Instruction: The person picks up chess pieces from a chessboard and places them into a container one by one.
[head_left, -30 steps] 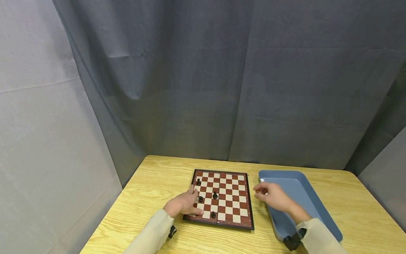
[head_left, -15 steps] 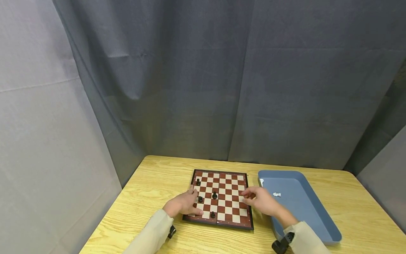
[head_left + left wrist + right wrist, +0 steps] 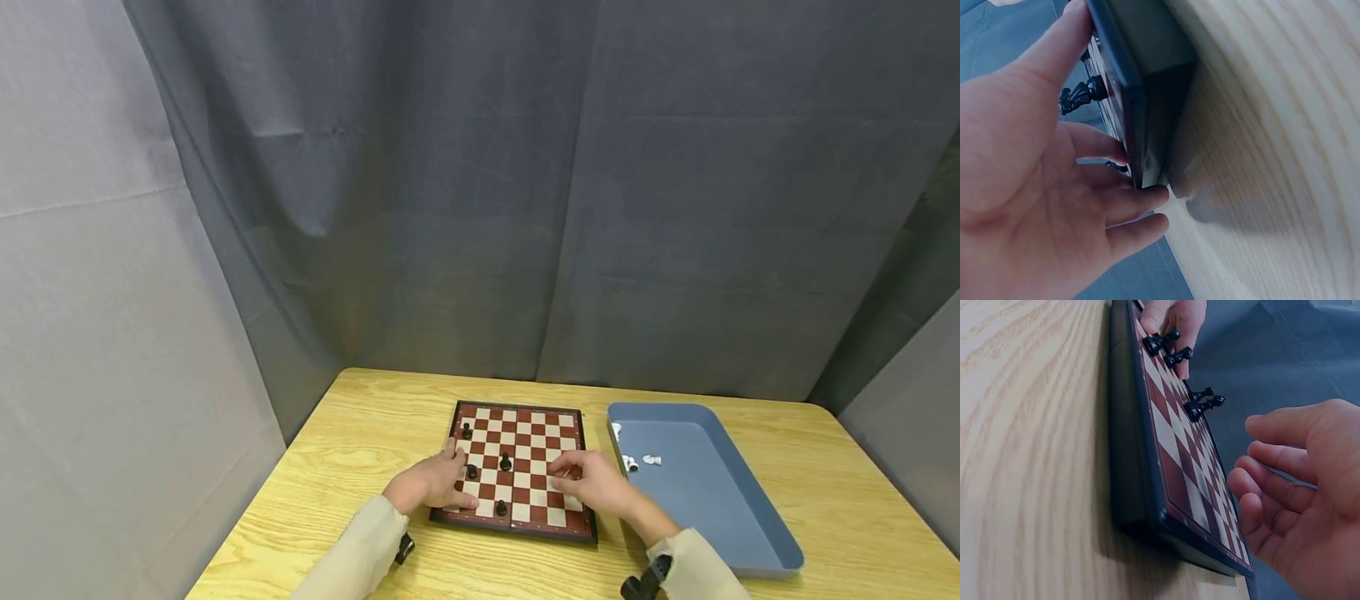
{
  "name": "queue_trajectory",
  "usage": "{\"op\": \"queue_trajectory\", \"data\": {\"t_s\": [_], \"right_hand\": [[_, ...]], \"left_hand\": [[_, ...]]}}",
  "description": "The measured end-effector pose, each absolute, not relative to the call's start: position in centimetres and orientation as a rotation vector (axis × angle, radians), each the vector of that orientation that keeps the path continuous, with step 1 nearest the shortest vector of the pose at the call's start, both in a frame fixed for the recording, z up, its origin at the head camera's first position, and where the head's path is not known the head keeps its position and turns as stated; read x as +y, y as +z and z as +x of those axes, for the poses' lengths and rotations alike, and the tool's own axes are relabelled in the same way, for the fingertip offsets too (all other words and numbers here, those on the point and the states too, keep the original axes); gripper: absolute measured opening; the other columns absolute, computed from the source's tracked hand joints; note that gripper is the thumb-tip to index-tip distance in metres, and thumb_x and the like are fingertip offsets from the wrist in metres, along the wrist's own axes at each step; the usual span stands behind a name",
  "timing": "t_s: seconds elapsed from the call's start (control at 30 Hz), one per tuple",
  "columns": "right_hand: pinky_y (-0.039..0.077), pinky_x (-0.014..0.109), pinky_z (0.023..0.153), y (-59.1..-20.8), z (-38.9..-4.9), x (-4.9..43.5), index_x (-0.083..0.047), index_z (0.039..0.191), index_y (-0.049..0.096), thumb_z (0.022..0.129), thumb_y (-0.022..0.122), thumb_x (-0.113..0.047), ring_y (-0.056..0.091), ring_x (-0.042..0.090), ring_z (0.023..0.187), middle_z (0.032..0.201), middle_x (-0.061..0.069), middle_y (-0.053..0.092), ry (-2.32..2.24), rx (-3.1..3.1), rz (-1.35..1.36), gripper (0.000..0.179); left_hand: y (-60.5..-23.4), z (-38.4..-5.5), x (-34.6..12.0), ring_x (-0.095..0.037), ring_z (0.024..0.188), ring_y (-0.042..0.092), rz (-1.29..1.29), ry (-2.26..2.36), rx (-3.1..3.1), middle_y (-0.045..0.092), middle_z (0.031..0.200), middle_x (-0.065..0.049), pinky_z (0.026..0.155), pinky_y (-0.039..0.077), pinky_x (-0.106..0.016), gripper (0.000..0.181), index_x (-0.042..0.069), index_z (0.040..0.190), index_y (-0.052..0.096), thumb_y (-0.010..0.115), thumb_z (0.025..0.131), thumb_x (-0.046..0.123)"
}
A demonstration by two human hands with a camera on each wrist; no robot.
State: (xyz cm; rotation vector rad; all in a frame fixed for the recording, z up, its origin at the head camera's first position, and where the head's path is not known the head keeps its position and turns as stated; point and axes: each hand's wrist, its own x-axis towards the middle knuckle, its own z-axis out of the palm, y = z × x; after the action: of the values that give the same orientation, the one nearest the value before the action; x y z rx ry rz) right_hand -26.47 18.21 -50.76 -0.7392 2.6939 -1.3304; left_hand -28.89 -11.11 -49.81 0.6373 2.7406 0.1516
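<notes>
A red-and-white chessboard with a dark frame lies on the table. Several black chess pieces stand on its left half, among them a knight, a taller piece near the middle fold and a pawn near the front edge. My left hand rests on the board's left edge, thumb on the squares, the lower fingers reaching past the frame at its side. Above the right half hovers my right hand, fingers loosely bent; the right wrist view shows nothing between its fingertips.
A blue tray stands right of the board. White chess pieces lie along its left side, including a knight and another piece. Wooden table surrounds both. Grey curtains hang behind.
My right hand has moved left from above the tray's edge to over the board's right half, uncovering white pieces in the tray. The left hand stays at the board's left edge.
</notes>
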Motion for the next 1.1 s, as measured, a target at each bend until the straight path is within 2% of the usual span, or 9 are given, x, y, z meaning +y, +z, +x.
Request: {"op": "queue_trajectory", "data": {"t_s": [0.7,1.1], "right_hand": [[0.049,0.027,0.064,-50.7,-25.6,14.6,0.000,0.103,0.066,0.089,0.066,-0.010,0.058,0.017,0.077,0.087,0.001,0.062,-1.316,2.573,-0.740,0.017],[0.049,0.026,0.063,-51.1,-25.3,12.9,-0.005,0.100,0.068,0.085,0.070,-0.010,0.057,0.010,0.073,0.083,-0.003,0.062,-1.273,2.562,-0.769,0.016]], "left_hand": [[-49.8,-28.8,-11.2,-0.031,0.134,0.034,0.653,0.106,2.748,0.013,0.154,-0.022,0.102,0.038,-0.039,0.094,0.000,0.148,0.027,0.057,0.084,0.061],[-49.8,-29.0,-11.2,-0.030,0.137,0.028,0.628,0.128,2.735,0.011,0.155,-0.021,0.104,0.035,-0.039,0.093,0.001,0.149,0.025,0.058,0.084,0.059]]}}
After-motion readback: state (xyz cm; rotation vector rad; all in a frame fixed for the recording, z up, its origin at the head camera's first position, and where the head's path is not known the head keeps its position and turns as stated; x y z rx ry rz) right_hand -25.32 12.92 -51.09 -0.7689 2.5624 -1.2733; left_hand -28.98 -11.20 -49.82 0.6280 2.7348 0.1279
